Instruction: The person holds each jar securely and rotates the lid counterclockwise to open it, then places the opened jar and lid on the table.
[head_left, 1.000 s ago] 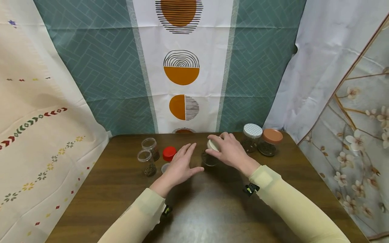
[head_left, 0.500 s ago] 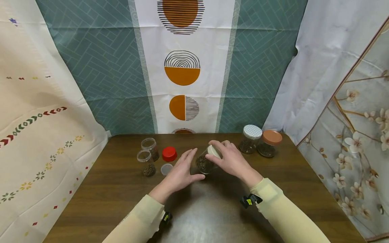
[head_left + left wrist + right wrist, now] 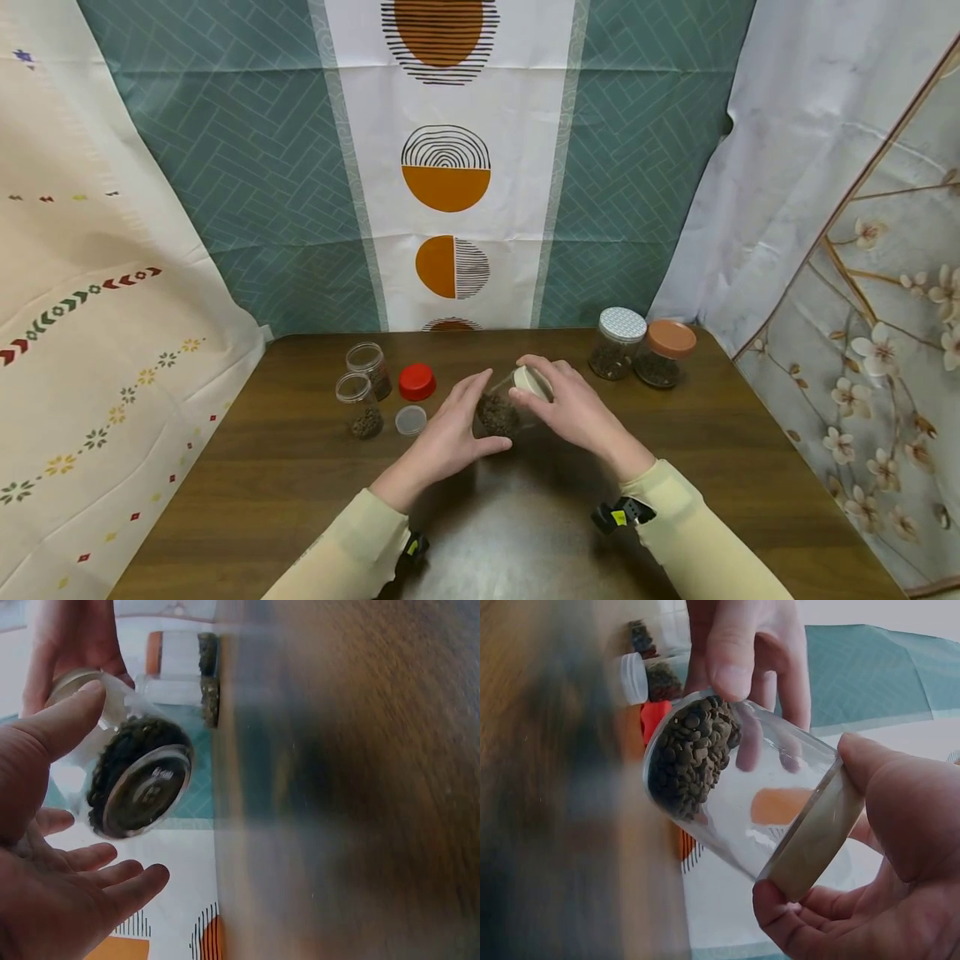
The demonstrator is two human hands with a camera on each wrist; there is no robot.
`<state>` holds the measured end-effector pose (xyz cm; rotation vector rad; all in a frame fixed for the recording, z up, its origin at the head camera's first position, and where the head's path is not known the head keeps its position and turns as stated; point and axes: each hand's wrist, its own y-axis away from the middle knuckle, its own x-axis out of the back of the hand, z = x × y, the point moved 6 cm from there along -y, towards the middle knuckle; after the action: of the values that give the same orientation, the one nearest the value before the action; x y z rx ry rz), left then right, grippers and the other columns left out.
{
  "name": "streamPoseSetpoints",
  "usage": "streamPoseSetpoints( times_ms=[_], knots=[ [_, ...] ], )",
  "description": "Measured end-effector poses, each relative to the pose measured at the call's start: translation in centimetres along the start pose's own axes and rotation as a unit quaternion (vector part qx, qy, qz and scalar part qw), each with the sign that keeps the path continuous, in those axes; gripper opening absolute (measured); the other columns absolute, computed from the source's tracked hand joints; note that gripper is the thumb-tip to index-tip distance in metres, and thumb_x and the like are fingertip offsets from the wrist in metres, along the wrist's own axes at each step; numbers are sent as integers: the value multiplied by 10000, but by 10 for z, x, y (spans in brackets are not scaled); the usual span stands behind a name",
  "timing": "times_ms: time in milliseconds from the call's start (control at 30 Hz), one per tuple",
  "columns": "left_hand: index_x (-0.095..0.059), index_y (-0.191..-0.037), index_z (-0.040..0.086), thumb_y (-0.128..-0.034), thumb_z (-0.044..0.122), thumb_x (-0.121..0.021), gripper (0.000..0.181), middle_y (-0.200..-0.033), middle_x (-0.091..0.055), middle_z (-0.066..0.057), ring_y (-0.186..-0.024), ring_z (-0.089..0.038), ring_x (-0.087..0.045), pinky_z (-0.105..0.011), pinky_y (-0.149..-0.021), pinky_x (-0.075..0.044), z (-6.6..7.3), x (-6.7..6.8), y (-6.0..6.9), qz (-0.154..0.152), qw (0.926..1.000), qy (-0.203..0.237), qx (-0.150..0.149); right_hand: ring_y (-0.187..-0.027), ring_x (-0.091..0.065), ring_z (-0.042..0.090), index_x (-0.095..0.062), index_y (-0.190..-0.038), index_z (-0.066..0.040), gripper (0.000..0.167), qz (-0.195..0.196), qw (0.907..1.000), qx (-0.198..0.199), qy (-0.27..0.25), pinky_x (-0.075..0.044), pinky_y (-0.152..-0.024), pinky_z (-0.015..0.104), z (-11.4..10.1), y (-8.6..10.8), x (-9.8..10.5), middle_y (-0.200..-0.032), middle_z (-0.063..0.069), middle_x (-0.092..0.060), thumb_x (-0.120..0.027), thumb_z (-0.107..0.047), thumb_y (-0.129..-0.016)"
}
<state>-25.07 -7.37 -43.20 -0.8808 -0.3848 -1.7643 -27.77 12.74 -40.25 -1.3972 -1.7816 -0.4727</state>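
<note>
My right hand (image 3: 566,400) grips the cream lid (image 3: 530,382) of a clear jar (image 3: 497,415), thumb and fingers on opposite sides of its rim. The jar is tilted, its base toward the left, and dark pellets lie heaped near the base in the right wrist view (image 3: 697,757). Around the base end is my left hand (image 3: 450,425), thumb and fingers spread apart. The left wrist view shows that hand's fingers (image 3: 142,889) extended and clear of the glass; whether its thumb touches the jar I cannot tell.
Two uncapped jars with contents (image 3: 366,421) (image 3: 378,379) stand at the left, beside a red lid (image 3: 417,382) and a small translucent lid (image 3: 410,420). At the back right stand a jar with a patterned lid (image 3: 622,325) and one with an orange-brown lid (image 3: 671,339).
My right hand has brought the jar left and nearer to me, tilting it so its base points toward my left hand. My left hand has shifted slightly, its fingers still spread.
</note>
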Motion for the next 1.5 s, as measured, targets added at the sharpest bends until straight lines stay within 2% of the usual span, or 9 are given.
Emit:
streamPoseSetpoints(
  times_ms=[233, 500, 800, 1133, 1333, 1500],
  knots=[
    [-270, -1752, 159, -899, 334, -957, 1109, -1753, -320, -146, -1540, -387, -447, -597, -1178, -447, 3, -4, 1, 20, 10000, -6, -85, -1085, -627, 284, -562, -1576, -321, 613, -16, 9998, -64, -165, -547, -903, 526, -7, 4, -2, -1365, 113, -618, -685, -614, -1052],
    [-325, -1715, 101, -876, 331, -976, 1086, -1662, -448, -175, -1477, -383, -500, -586, -1166, -460, 4, -5, 1, 149, 9996, -169, -196, -1096, -625, 292, -574, -1551, -321, 589, 59, 9994, -120, -324, -551, -896, 525, -11, 6, -6, -1341, 119, -630, -702, -599, -1047],
    [-347, -1693, 87, -836, 357, -1005, 1114, -1579, -512, -196, -1409, -397, -538, -581, -1107, -511, 6, -6, 0, 473, 9963, -672, -233, -1127, -618, 288, -583, -1538, -337, 576, 194, 9990, -157, -372, -543, -910, 534, -16, 5, -9, -1338, 104, -635, -710, -599, -1041],
    [-420, -1629, 78, -812, 349, -1020, 1049, -1519, -554, -200, -1350, -399, -573, -584, -1061, -536, 11, -2, 1, 799, 9933, -796, -255, -1128, -618, 292, -589, -1536, -354, 574, 273, 9985, -199, -439, -544, -915, 549, -22, 4, -10, -1344, 107, -625, -695, -623, -1041],
    [-445, -1604, 60, -805, 334, -1026, 1025, -1490, -571, -206, -1304, -389, -595, -555, -1029, -560, 13, 4, 2, 820, 9924, -846, -346, -1144, -628, 298, -587, -1554, -368, 605, 377, 9983, -174, -415, -543, -941, 571, -21, 4, -11, -1360, 95, -625, -705, -639, -1026],
    [-452, -1608, 61, -808, 334, -1023, 1021, -1502, -572, -206, -1318, -391, -596, -563, -1054, -551, 13, 5, 3, 757, 9929, -870, -290, -1166, -629, 314, -572, -1581, -354, 629, 353, 9983, -184, -430, -546, -951, 594, -22, 4, -13, -1389, 112, -622, -709, -623, -1030]
  ],
)
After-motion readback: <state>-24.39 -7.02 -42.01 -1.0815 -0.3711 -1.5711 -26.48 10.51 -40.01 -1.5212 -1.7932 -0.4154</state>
